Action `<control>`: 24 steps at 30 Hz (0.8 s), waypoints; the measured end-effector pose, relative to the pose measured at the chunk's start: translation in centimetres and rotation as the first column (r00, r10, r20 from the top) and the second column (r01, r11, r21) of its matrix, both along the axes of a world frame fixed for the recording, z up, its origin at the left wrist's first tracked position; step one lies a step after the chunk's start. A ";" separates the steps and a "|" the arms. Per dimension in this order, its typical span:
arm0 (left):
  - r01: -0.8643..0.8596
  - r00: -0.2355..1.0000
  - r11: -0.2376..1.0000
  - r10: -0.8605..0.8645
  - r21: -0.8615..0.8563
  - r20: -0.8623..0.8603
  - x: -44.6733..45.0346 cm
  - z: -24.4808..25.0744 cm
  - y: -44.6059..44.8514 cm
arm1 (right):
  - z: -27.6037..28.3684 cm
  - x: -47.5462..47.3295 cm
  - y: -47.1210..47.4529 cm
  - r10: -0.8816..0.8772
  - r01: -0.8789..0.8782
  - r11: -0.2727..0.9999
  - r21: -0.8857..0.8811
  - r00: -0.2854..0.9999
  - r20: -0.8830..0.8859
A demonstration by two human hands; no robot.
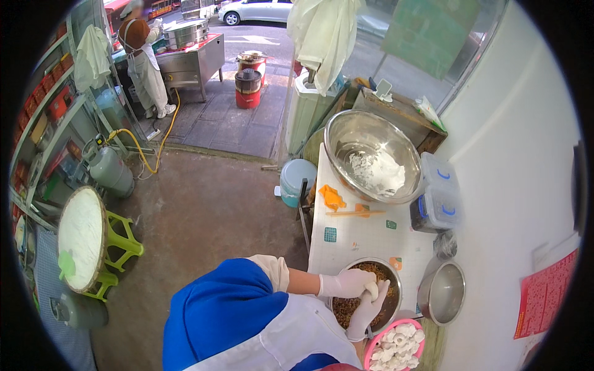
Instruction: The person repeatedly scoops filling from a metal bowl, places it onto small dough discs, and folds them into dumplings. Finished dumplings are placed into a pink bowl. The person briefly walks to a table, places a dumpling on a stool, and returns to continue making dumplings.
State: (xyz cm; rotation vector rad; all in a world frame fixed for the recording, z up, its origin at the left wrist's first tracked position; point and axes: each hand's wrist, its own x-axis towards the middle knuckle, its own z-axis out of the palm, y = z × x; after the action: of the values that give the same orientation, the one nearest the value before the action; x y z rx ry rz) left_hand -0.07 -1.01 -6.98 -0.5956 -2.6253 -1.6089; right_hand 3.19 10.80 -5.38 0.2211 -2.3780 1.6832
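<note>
My left hand (pixel 345 283), in a white glove, holds a small piece of white dough (pixel 372 291) between its fingers. From below, my right hand (pixel 367 311), also gloved, cups the same piece, and the fingers hide part of it. Both hands are over a steel bowl (pixel 397 297) of brown, crumbly filling (pixel 345 310). Close to my right wrist is a pink basket (pixel 422 348) full of white dough pieces (pixel 397 345).
A large steel basin (pixel 334 162) with white flour, an orange cloth (pixel 332 197), chopsticks (pixel 355 213), lidded plastic boxes (pixel 443 208) and another steel bowl (pixel 445 293) share the table (pixel 362 241). A flour-covered round tray (pixel 81 236) rests on green stools (pixel 121 241). Outside, a person (pixel 141 65) stands beside steamers (pixel 186 35).
</note>
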 end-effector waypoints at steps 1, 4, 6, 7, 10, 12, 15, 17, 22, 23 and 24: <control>0.006 1.000 0.998 -0.007 0.066 0.020 -0.1 -0.2 0.0 | -0.2 -0.1 0.0 0.016 -0.013 0.997 -0.070 0.999 0.044; -0.035 0.999 0.999 0.036 -0.037 0.017 0.2 -0.6 0.4 | -0.3 -0.4 0.4 0.038 -0.046 0.998 0.040 0.982 0.185; -0.102 0.993 0.989 0.108 -0.105 0.050 0.6 -0.6 1.0 | 0.1 -0.4 0.6 0.062 -0.092 0.993 0.080 0.946 0.318; -0.149 0.983 0.985 0.157 -0.089 0.091 0.7 -0.6 1.0 | 0.4 -0.4 0.7 0.095 -0.116 0.993 0.031 0.916 0.390; -0.029 0.998 0.998 0.032 -0.047 0.061 0.7 -0.3 0.6 | 0.4 0.2 0.3 0.025 -0.039 0.997 0.068 0.978 0.208; 0.082 0.993 0.997 -0.083 0.009 0.089 0.5 -0.1 -0.2 | 0.3 0.5 0.0 -0.038 0.066 0.992 -0.107 0.970 0.241; 0.009 0.923 0.988 -0.067 0.154 0.379 0.7 0.1 -0.3 | 0.0 0.5 0.1 -0.017 0.033 0.998 -0.046 0.950 0.311; -0.048 0.987 0.999 0.051 -0.022 0.155 1.0 -0.2 0.4 | -0.1 0.2 0.3 0.074 -0.081 0.997 0.013 0.960 0.271; -0.091 0.983 0.994 0.100 -0.061 0.152 0.6 -1.8 1.3 | -0.6 0.6 0.5 0.045 -0.052 0.985 0.163 0.998 0.046; -0.057 0.984 0.998 0.062 -0.034 0.165 0.3 -2.1 1.1 | -0.7 0.7 0.5 0.013 -0.014 1.000 0.003 0.991 0.136; -0.050 0.983 0.996 0.036 0.071 0.182 0.1 -2.4 1.0 | -0.8 0.5 0.5 0.032 0.001 0.990 -0.140 0.973 0.228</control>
State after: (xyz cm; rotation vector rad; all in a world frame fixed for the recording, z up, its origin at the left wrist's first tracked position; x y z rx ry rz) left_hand 0.07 0.02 -9.37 -0.4049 -2.6636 -1.8212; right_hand 3.73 11.31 -6.18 0.0211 -2.4062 1.9703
